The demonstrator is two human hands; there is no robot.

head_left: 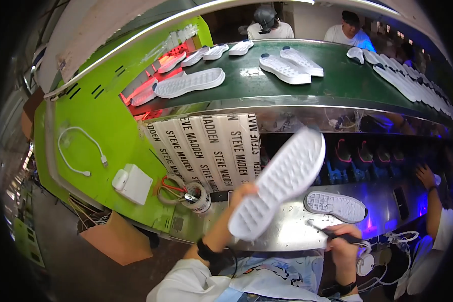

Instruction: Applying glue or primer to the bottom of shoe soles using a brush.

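My left hand (242, 194) grips a white shoe sole (282, 183) by its edge. The sole is held up at a slant above the metal worktop, its patterned face showing and its outline a little blurred. In my right hand (345, 244) is a black-handled tool (334, 234) with a thin metal tip that points left over the worktop; its exact kind I cannot make out. Just beyond that hand, a second white sole (335, 206) lies on the metal worktop (292, 231).
Above runs a green conveyor belt (236, 90) carrying white soles (191, 83). A printed box panel (206, 151) stands behind the worktop. At left, a cup (199, 199), orange-handled scissors (171, 186) and a white box (133, 183). Another person's hand (426, 177) is at the right.
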